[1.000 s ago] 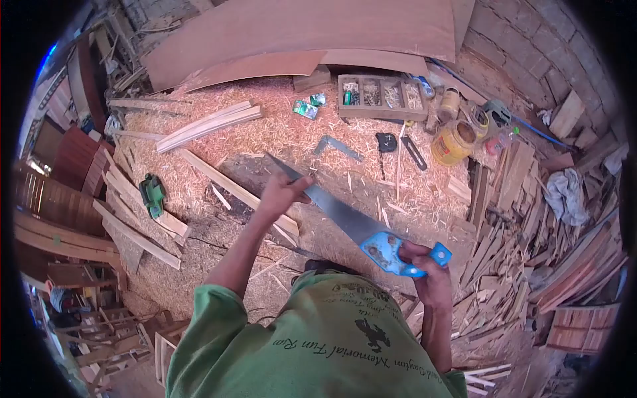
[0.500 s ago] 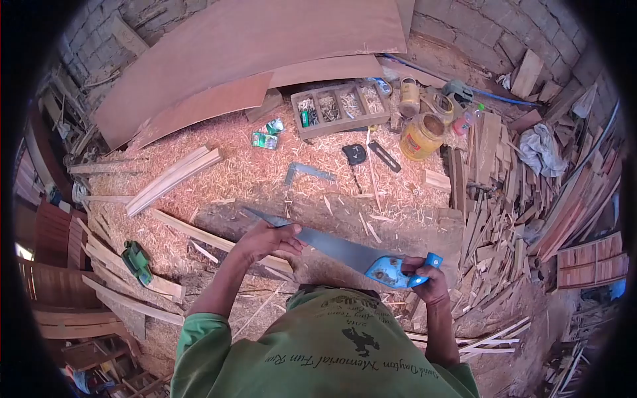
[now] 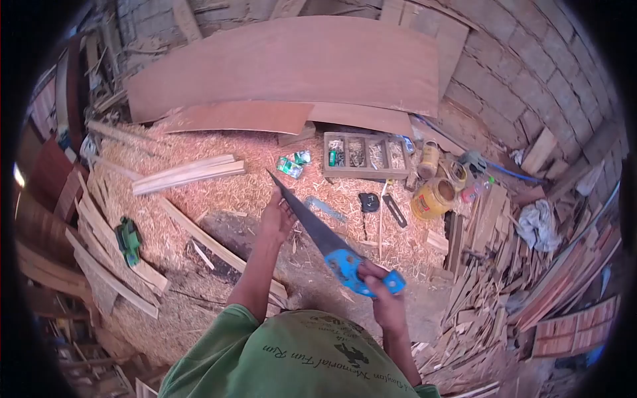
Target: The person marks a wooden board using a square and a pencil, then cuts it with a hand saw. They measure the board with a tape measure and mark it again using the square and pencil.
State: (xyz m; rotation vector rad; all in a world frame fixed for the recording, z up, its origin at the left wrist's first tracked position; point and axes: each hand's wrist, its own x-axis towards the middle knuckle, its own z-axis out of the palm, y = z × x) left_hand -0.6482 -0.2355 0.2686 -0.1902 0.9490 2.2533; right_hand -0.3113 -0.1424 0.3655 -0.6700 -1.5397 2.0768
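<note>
A handsaw with a blue handle (image 3: 344, 270) and a dark tapering blade (image 3: 306, 219) is held up in front of my green shirt, its tip pointing away to the upper left. My right hand (image 3: 385, 292) is wrapped round the handle. Along the blade's left edge, close to the tip, is my left hand (image 3: 277, 217), its fingers apart and partly stretched; contact with the blade is hard to make out. Behind the blade, a metal square (image 3: 326, 208) lies on the shavings, partly hidden.
A divided wooden box (image 3: 366, 171) of fasteners, a tape measure (image 3: 369, 202) and a yellow jar (image 3: 432, 199) sit beyond the saw. Wood strips (image 3: 192, 174) and a green tool (image 3: 128, 241) lie left. Scrap wood (image 3: 458, 295) is heaped right; large plywood (image 3: 285, 63) stands at the back.
The saw has swung from nearly level to a steeper slant, its tip now farther away. My left hand has moved forward with the tip; my right hand keeps the handle. The view has tilted up.
</note>
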